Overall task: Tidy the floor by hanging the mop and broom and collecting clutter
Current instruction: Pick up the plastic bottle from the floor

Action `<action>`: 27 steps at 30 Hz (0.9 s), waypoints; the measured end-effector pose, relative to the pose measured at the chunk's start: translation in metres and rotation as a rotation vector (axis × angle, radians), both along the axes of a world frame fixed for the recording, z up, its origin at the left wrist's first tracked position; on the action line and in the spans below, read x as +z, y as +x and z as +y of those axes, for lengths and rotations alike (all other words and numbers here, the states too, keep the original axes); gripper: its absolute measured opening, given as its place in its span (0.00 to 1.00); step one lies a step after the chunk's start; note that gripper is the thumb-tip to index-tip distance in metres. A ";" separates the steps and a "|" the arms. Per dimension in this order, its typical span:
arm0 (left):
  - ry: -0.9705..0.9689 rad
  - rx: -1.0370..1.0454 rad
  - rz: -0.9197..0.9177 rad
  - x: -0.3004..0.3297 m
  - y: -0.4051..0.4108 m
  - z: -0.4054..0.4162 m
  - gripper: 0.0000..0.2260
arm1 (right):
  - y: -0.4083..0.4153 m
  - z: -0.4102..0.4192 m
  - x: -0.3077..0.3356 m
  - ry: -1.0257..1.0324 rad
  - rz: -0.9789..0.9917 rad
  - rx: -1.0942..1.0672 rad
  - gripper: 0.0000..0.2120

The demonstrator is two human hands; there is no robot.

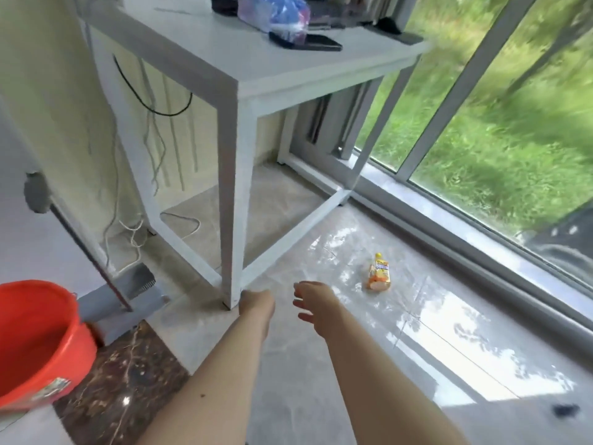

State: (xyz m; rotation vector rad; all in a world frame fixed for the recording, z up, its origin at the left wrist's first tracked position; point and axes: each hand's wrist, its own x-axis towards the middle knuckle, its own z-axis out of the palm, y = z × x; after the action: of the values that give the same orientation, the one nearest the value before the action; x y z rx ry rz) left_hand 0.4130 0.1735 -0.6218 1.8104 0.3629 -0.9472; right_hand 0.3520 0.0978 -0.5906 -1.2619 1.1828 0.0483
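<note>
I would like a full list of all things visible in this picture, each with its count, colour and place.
Square-framed metal table: one, white, standing by the window.
Crumpled plastic bag: one, blue and clear, on the tabletop.
Flat phone-like devices: at least two, black, on the tabletop near the bag.
Small snack pouch: one, yellow-orange, lying on the glossy tile floor near the window track.
Round plastic bucket: one, red, lower left.
Long-handled dustpan: one, grey, against the left wall.
Loose cables: several, black and white, behind the table.
Small dark object: one, black, floor at lower right; too blurred to identify.
Left hand: one, holding nothing.
Right hand: one, fingers spread, reaching toward the pouch.
</note>
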 end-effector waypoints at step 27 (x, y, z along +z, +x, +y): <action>0.025 -0.586 -0.036 -0.052 -0.019 -0.425 0.19 | -0.063 -0.386 -0.049 0.004 0.030 -0.607 0.18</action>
State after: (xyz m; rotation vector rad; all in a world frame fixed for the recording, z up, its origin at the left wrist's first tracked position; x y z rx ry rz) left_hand 0.3939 -0.2513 -0.6740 1.9941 -0.1981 -1.3057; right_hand 0.2889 -0.2880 -0.6393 -0.8574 1.5457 -0.3787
